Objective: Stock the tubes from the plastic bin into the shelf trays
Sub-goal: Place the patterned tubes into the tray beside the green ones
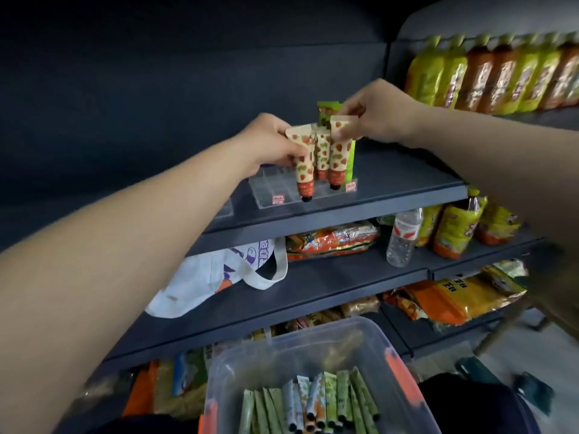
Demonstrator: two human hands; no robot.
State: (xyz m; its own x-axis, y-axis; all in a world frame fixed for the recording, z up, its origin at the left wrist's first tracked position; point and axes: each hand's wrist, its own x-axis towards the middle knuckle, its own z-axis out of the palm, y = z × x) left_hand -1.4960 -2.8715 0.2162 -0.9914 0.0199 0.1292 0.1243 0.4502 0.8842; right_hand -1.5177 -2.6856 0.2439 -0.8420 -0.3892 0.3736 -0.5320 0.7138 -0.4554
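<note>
Two strawberry-print tubes are in my grip at the clear tray (pixel 283 195) on the dark shelf (pixel 407 186). My left hand (pixel 269 142) pinches the left tube (pixel 302 158) near its crimped top, thumb in front and fingers behind; it hangs tilted, black cap down, over the tray's front edge. My right hand (pixel 372 117) pinches the crimped top of the right tube (pixel 339 151), which stands nearly upright with its cap down in the tray. Between them a third tube (pixel 322 155) of the same print stands in the tray, just beside both, and a green tube (pixel 328 109) rises behind; its base is hidden, so I cannot tell which slot it sits in. Below, near my body, the plastic bin (pixel 369 346) holds a row of green and pale tubes (pixel 313 405) lying side by side, caps toward me, well apart from both hands.
</note>
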